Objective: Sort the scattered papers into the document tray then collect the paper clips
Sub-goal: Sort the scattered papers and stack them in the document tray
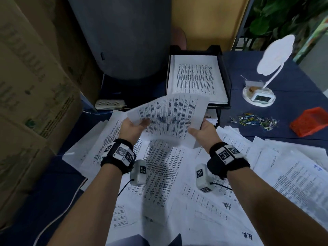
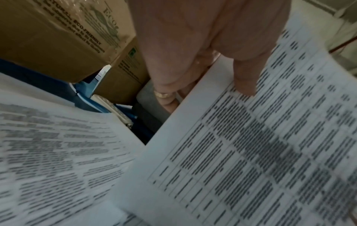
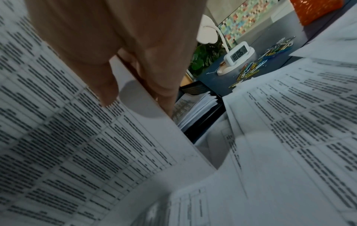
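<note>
Fingers (image 2: 244, 79) of both hands are pinching one printed sheet (image 1: 170, 118) by its side edges (paper-sorting step), needing a forward carry into the document tray (image 1: 225, 71).

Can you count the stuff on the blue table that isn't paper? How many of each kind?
Desk lamp: 1
Small digital clock: 1
Orange basket: 1
Black document tray: 1
Pile of coloured paper clips: 1 pile, too many and too small to count singly
Total: 5
</note>
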